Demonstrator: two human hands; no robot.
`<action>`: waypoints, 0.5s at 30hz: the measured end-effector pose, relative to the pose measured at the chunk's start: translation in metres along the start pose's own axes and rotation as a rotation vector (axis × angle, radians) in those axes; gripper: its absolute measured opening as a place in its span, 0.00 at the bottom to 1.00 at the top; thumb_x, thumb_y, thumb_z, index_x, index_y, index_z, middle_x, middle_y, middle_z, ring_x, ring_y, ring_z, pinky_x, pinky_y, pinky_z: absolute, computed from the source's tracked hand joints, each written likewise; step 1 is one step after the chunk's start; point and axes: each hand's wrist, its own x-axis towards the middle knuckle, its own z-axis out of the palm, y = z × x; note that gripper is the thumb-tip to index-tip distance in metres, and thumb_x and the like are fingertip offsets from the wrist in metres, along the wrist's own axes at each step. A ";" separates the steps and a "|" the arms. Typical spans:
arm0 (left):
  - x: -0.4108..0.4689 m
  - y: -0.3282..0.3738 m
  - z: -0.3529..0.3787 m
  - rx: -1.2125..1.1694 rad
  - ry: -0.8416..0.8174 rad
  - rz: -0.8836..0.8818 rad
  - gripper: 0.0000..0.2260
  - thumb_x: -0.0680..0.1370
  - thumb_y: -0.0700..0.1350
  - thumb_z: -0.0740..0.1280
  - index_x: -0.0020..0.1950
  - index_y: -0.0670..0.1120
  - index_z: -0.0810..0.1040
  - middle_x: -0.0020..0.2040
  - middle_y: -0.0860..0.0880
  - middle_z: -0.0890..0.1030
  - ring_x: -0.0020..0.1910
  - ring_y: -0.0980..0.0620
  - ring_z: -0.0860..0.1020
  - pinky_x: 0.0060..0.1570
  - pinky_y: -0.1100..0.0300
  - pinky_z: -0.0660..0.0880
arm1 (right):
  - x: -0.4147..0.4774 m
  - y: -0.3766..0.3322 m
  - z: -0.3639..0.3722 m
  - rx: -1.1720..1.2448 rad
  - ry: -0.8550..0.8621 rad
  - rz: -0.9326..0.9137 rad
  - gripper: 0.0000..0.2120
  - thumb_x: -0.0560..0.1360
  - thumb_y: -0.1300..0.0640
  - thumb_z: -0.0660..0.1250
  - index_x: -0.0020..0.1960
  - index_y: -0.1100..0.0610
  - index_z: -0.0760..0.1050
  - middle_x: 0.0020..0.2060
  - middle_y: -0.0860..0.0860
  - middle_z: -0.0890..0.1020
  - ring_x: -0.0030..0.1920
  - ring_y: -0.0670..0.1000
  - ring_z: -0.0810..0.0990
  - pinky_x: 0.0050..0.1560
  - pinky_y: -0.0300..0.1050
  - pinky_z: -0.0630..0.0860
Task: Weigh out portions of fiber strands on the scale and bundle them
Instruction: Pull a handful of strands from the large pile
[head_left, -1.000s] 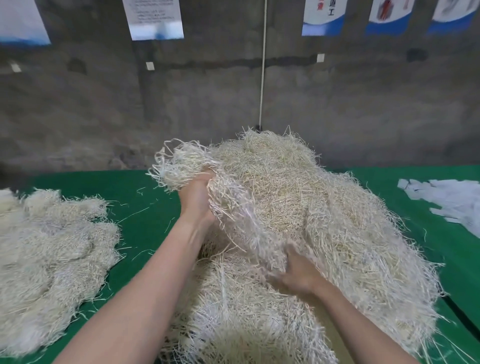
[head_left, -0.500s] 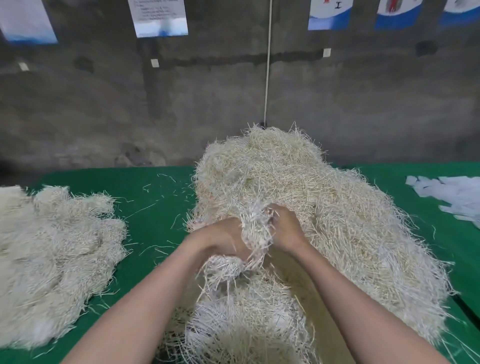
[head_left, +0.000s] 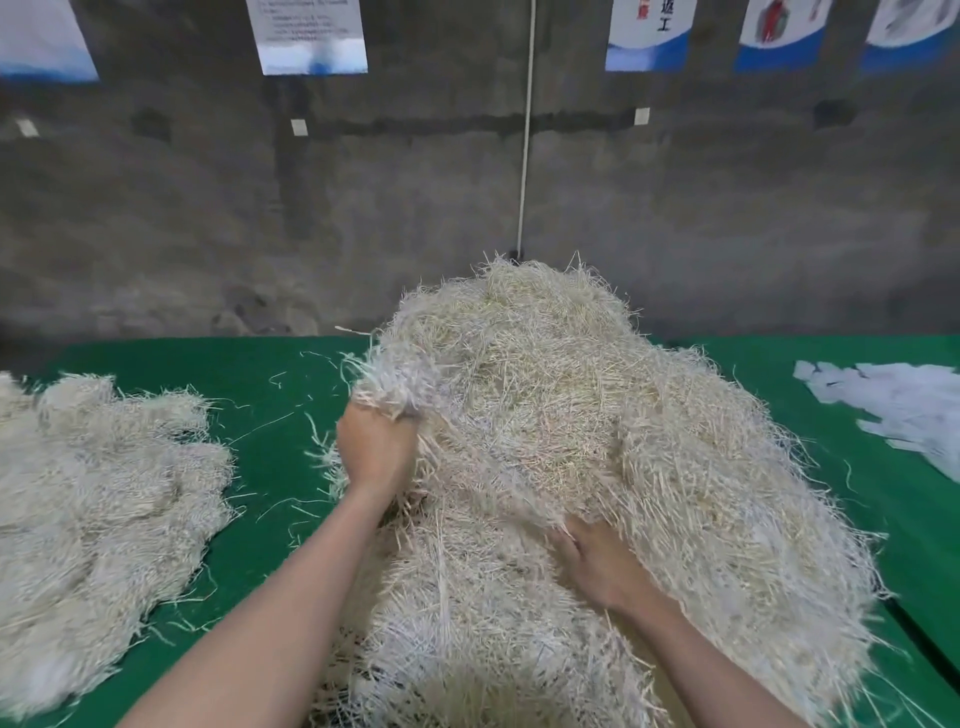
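Pale straw-coloured fiber strands (head_left: 571, 441) are lying in a tall, tangled heap on the green cloth-covered table (head_left: 249, 374). The left hand (head_left: 376, 447) is gripping a tuft at the heap's left edge. The right hand (head_left: 597, 564) is reaching under the strands, its fingers hidden, so I cannot tell its grip.

L hand (head_left: 376, 447) fists strands (head_left: 400, 384), R hand (head_left: 605, 569) lower, half buried.

right hand (head_left: 602, 569) fingers buried in fiber pile (head_left: 571, 415), posters (head_left: 310, 36) cropped

Bare forearms lead to bare left hand (head_left: 376, 449) and right hand (head_left: 602, 564).
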 end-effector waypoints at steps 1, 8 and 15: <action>0.006 0.002 -0.004 -0.028 0.026 -0.049 0.11 0.73 0.36 0.70 0.32 0.43 0.74 0.29 0.47 0.77 0.24 0.52 0.73 0.20 0.62 0.70 | -0.001 0.006 0.001 -0.038 -0.018 0.021 0.24 0.81 0.44 0.49 0.70 0.56 0.66 0.61 0.53 0.77 0.60 0.50 0.75 0.66 0.45 0.68; 0.011 0.016 -0.014 -0.326 -0.160 -0.289 0.10 0.73 0.34 0.69 0.41 0.39 0.67 0.33 0.45 0.73 0.27 0.50 0.67 0.26 0.58 0.66 | 0.001 -0.036 -0.017 0.029 0.017 -0.013 0.28 0.74 0.51 0.68 0.70 0.53 0.63 0.65 0.50 0.72 0.63 0.51 0.73 0.62 0.47 0.73; 0.002 0.042 -0.046 -0.455 -0.127 -0.315 0.25 0.72 0.40 0.71 0.66 0.36 0.67 0.56 0.41 0.77 0.58 0.44 0.77 0.65 0.47 0.68 | -0.016 -0.136 -0.083 0.597 0.447 -0.449 0.25 0.67 0.43 0.67 0.59 0.49 0.65 0.57 0.40 0.68 0.56 0.34 0.67 0.61 0.42 0.69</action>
